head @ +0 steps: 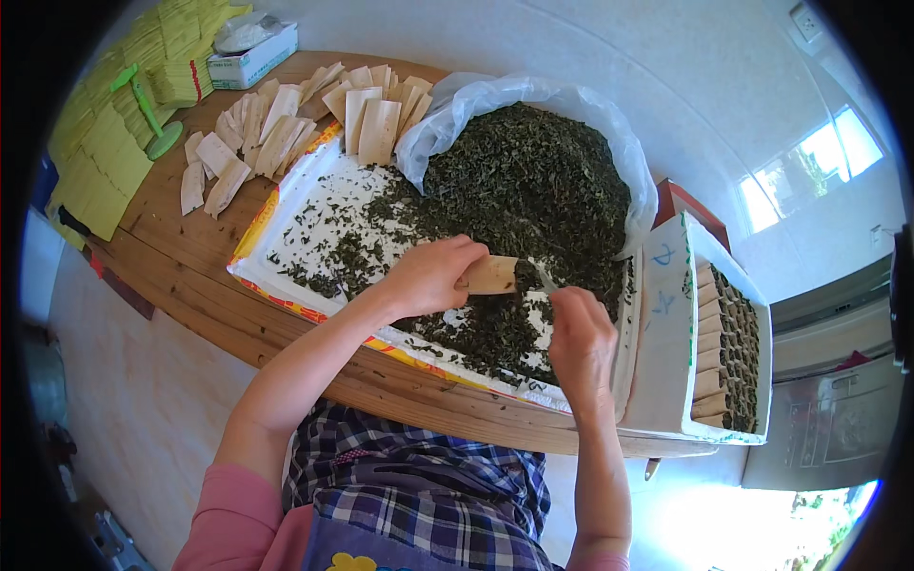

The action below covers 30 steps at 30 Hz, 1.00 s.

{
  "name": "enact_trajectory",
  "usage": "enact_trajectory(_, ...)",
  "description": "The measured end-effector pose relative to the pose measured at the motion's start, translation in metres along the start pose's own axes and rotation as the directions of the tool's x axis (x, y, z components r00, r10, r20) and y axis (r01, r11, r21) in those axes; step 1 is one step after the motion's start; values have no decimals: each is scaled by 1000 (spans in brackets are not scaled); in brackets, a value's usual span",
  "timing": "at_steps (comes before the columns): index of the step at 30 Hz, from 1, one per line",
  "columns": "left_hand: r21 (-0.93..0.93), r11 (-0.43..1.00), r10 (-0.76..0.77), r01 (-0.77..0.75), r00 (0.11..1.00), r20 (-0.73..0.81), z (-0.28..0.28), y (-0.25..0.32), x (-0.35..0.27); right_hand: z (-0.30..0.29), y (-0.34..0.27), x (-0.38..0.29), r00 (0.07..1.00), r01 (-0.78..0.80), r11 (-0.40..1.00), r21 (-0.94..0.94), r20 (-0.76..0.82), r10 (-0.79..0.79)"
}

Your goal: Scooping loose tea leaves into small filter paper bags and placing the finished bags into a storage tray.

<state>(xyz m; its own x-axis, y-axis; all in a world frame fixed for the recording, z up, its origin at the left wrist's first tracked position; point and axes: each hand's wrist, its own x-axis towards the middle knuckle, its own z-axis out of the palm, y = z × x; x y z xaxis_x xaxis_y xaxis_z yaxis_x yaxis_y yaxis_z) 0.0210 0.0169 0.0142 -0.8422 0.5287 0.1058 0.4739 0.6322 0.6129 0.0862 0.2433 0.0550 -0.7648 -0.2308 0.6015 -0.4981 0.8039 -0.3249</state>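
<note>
My left hand point(437, 277) grips a tan sleeve point(494, 275), of paper or thin wood, held sideways above a shallow white foam tray point(308, 214). Dark dried leaves point(527, 274), which look like tea, show at its right end. My right hand point(584, 341) pinches a small, thin pale tool point(545, 277) whose tip meets the leaves at that end; its full shape is hidden by the fingers. Beneath both hands, loose leaves point(493, 335) are scattered over the tray. Behind them a large heap of the same leaves point(532, 171) spills out of a clear plastic bag point(634, 153).
Many flat tan sleeves point(282, 125) lie piled at the tray's back left. On the right, a white foam box point(660, 328) holds rows of leaf-filled sleeves point(725, 357). Stacked yellow paper point(107, 164), a green stand point(146, 114) and a carton point(253, 57) occupy the wooden table's point(178, 250) far left.
</note>
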Motion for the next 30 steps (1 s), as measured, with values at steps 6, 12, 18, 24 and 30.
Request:
enact_trajectory(6,-508,856,-88,93,996,34,0,2,-8,-28,-27,29,964,264,950,-168,23,-264)
enact_trajectory(12,-569,821,-67,40,997,-27,10,-7,-9,-21,-37,28,901,426,882,-200,180,-394)
enact_trajectory(18,-568,823,-60,-16,991,-116,9,-12,-12,-28,-43,35,917,397,895,-203,123,-379)
enact_trajectory(24,-584,812,-74,25,995,-60,7,-14,-11,-21,-43,34,931,365,914,-178,58,-360)
enact_trajectory(30,-559,829,-74,27,995,-63,8,-14,-10,-21,-39,26,951,305,939,-159,-2,-310)
